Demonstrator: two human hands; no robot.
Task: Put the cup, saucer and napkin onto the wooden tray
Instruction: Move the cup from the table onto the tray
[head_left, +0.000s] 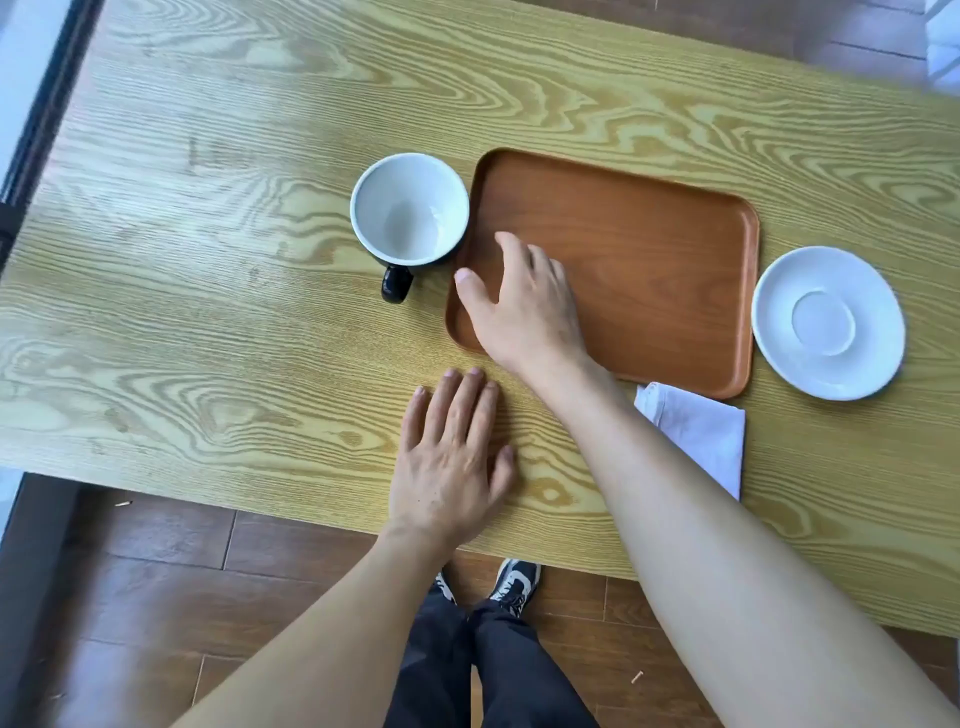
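A brown wooden tray (670, 249) lies on the table with nothing on it. Just left of it stands an upright cup (409, 210), white inside and black outside, its handle pointing toward me. A white saucer (828, 322) rests on the table right of the tray. A folded white napkin (698, 434) lies below the tray's near right corner, partly under my right forearm. My right hand (524, 301) hovers over the tray's left end, fingers apart, holding nothing. My left hand (452, 460) lies flat on the table near the front edge, empty.
The light wood-grain table (234, 260) stretches wide to the left and back. Its front edge runs just behind my left hand. Below it are a dark wooden floor, my legs and my shoes.
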